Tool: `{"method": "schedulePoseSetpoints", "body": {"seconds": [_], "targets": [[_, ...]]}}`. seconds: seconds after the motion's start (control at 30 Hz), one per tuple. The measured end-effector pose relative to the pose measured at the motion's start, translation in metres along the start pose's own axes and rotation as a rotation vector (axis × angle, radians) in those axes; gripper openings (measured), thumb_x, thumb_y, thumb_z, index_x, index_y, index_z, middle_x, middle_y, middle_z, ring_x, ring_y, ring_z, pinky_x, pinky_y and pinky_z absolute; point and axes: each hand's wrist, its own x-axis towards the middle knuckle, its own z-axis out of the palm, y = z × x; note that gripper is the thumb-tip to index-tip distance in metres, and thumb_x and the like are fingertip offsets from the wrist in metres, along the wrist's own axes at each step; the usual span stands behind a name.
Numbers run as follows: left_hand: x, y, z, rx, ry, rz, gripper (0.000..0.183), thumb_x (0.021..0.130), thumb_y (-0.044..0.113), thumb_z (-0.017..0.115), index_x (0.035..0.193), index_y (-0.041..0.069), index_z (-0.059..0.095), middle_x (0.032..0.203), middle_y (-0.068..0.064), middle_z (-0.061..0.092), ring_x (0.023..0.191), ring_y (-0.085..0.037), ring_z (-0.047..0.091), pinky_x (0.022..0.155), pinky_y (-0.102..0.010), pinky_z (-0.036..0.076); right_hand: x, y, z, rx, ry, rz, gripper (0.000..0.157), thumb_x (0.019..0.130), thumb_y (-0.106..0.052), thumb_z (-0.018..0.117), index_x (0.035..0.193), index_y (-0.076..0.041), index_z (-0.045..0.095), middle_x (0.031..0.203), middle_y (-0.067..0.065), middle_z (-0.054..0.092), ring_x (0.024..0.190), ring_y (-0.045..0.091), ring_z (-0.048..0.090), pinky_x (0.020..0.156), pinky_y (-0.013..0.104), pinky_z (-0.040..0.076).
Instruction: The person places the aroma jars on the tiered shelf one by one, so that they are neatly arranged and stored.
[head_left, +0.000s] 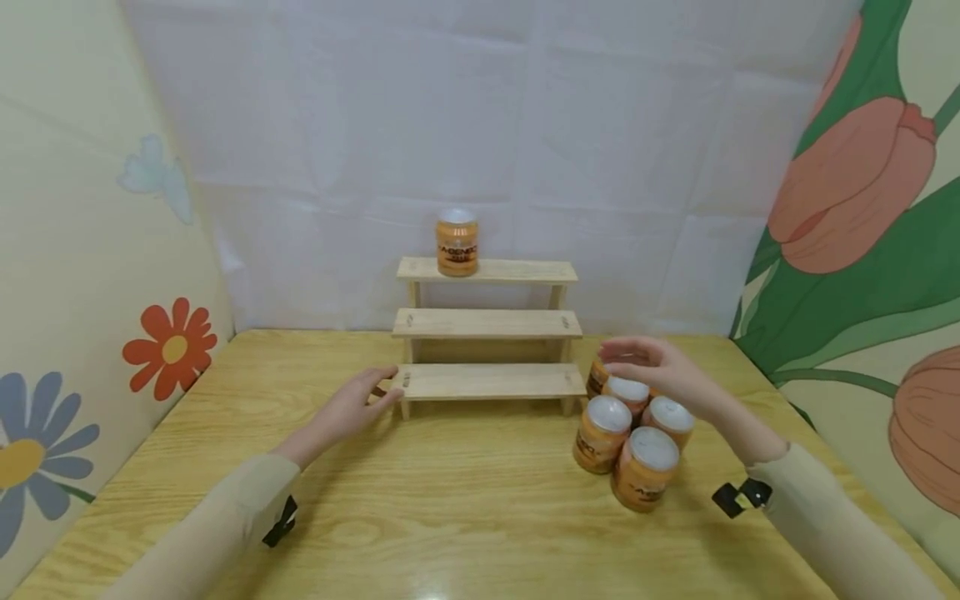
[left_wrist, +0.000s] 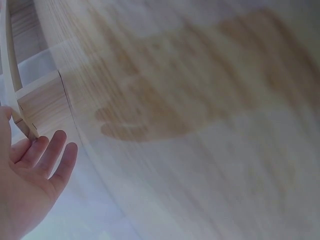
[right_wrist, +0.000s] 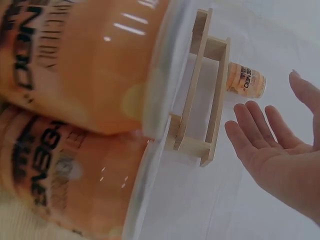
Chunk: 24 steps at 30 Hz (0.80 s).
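A three-step wooden display rack (head_left: 491, 382) stands on the table. My left hand (head_left: 352, 408) is at the left end of its lowest board, thumb at the front corner and index finger at the back corner. In the left wrist view, the board's end lies between thumb and index finger of that hand (left_wrist: 35, 175), with the other fingers loosely spread. My right hand (head_left: 652, 371) is held over the back of a group of several orange cans (head_left: 645, 475) with pale tops. Its fingers (right_wrist: 255, 125) are apart and hold nothing. One orange can (head_left: 457, 243) stands upright on the top board, left of centre.
The can group stands close beside the rack's right end on the wood-grain table (head_left: 420, 500). A white cloth (head_left: 360, 125) hangs behind the rack. Flower-patterned walls (head_left: 75, 250) flank both sides. Black wrist devices (head_left: 742, 497) sit at the sleeves.
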Motion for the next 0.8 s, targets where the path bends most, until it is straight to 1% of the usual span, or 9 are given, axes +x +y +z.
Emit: {"method": "schedulePoseSetpoints", "body": {"seconds": [0.07,0.1,0.17,0.3,0.4,0.5,0.6,0.73,0.8], "targets": [[0.000,0.000,0.001,-0.005,-0.001,-0.001,0.057,0.098,0.033,0.050,0.139,-0.004,0.040,0.136,-0.026,0.046,0.105,-0.037,0.059,0.080,-0.045,0.055,-0.009,0.005,-0.003,-0.007,0.004,-0.016,0.048,0.094,-0.020,0.059,0.135,0.001,0.045,0.135,0.024,0.049,0.113,0.003,0.056,0.094,0.029,0.050],[0.000,0.001,0.002,-0.010,0.000,-0.003,0.057,0.098,0.034,0.050,0.139,-0.004,0.040,0.136,-0.026,0.046,0.106,-0.037,0.059,0.080,-0.045,0.055,-0.013,0.007,-0.004,-0.007,0.006,-0.020,0.048,0.094,-0.019,0.058,0.135,0.002,0.045,0.135,0.025,0.049,0.111,-0.001,0.056,0.093,0.028,0.050],[0.000,0.001,0.002,-0.015,-0.002,-0.011,0.057,0.098,0.034,0.050,0.140,-0.003,0.039,0.137,-0.026,0.045,0.107,-0.037,0.058,0.080,-0.045,0.054,-0.021,0.011,-0.006,-0.004,0.008,-0.025,0.048,0.094,-0.019,0.058,0.135,0.004,0.045,0.134,0.026,0.049,0.109,-0.003,0.056,0.093,0.029,0.051],[0.000,0.001,0.002,-0.012,-0.005,-0.014,0.057,0.098,0.034,0.049,0.140,-0.003,0.038,0.137,-0.026,0.044,0.107,-0.037,0.058,0.080,-0.046,0.054,-0.037,0.019,-0.008,-0.007,0.000,-0.002,0.046,0.095,-0.020,0.057,0.133,0.003,0.047,0.132,0.027,0.050,0.112,0.009,0.059,0.093,0.034,0.051],[0.000,0.001,0.001,0.001,-0.001,-0.011,0.057,0.098,0.034,0.050,0.140,-0.003,0.039,0.137,-0.026,0.045,0.107,-0.037,0.058,0.081,-0.046,0.054,-0.047,0.023,-0.008,0.005,-0.010,0.037,0.045,0.095,-0.020,0.057,0.133,0.001,0.048,0.133,0.026,0.050,0.112,0.016,0.060,0.092,0.031,0.051],[-0.001,0.002,0.001,0.004,-0.003,-0.012,0.057,0.098,0.034,0.050,0.140,-0.003,0.039,0.138,-0.026,0.044,0.107,-0.037,0.058,0.081,-0.047,0.053,-0.057,0.027,-0.006,0.013,-0.015,0.087,0.047,0.095,-0.022,0.057,0.134,0.001,0.047,0.133,0.025,0.051,0.111,0.008,0.060,0.090,0.026,0.051],[-0.001,0.002,0.001,0.000,-0.006,-0.019,0.057,0.098,0.033,0.050,0.140,-0.003,0.038,0.138,-0.026,0.044,0.107,-0.037,0.058,0.081,-0.047,0.053,-0.065,0.030,-0.003,0.016,-0.013,0.100,0.046,0.095,-0.021,0.057,0.134,0.002,0.047,0.131,0.026,0.053,0.109,0.003,0.059,0.089,0.022,0.050],[0.000,0.003,0.001,-0.003,-0.006,-0.016,0.056,0.098,0.031,0.050,0.140,-0.004,0.038,0.138,-0.027,0.044,0.107,-0.038,0.058,0.081,-0.046,0.054,-0.073,0.034,-0.001,0.029,-0.010,0.084,0.044,0.094,-0.018,0.057,0.132,0.004,0.049,0.129,0.028,0.052,0.109,0.005,0.059,0.088,0.021,0.050],[0.000,0.003,0.000,-0.005,-0.006,-0.012,0.056,0.098,0.031,0.050,0.140,-0.005,0.038,0.138,-0.027,0.044,0.107,-0.038,0.058,0.081,-0.046,0.054,-0.075,0.036,0.000,0.035,-0.009,0.099,0.045,0.093,-0.018,0.060,0.131,0.003,0.050,0.129,0.027,0.053,0.109,0.004,0.058,0.088,0.020,0.050]]}}
